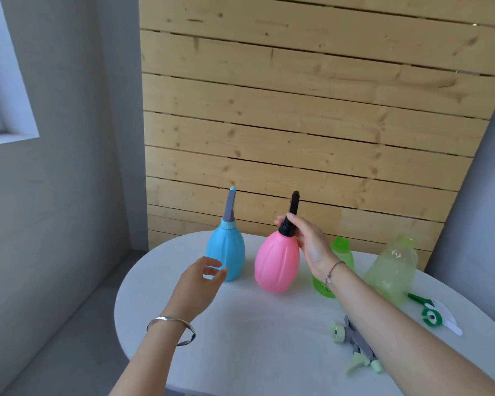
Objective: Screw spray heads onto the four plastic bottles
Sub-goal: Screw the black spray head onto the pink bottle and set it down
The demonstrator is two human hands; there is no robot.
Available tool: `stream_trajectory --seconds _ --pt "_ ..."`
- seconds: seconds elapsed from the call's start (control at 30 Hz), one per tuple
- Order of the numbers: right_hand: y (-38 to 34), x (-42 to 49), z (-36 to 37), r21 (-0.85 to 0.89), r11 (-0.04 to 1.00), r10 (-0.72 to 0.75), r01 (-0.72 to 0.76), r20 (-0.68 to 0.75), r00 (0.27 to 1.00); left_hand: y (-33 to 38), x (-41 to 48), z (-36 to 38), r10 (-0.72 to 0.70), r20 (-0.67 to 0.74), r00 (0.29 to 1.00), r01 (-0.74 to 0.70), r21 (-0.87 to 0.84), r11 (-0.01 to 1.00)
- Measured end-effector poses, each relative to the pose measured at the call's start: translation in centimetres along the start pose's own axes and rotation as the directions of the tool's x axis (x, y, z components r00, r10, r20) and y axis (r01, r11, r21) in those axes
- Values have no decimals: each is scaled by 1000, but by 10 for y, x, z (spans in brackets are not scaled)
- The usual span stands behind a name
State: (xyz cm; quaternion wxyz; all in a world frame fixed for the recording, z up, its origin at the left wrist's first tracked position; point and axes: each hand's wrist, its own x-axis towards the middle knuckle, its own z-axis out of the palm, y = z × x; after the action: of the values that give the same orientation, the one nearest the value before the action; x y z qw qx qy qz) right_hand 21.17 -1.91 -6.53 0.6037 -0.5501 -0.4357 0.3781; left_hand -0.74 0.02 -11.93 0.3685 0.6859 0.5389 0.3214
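Bright, even daylight; soft faint shadows on table (240, 324); wide-angle bending at edges; slight overall softness.

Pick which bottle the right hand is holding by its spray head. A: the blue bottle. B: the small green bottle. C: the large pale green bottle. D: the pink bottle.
D: the right hand curls round the black spray head atop the pink bottle.
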Motion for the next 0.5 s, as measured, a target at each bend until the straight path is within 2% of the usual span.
stream_trajectory --seconds 0.3,0.5 --pt "15 15 -3 -110 994 -16 18 23 1000 4 3 3 29 -1 1000 -29 -34 999" --pt "20 17 -11 -84 996 17 -15 17 1000 6 2 5 39 27 999 -38 -38 999"
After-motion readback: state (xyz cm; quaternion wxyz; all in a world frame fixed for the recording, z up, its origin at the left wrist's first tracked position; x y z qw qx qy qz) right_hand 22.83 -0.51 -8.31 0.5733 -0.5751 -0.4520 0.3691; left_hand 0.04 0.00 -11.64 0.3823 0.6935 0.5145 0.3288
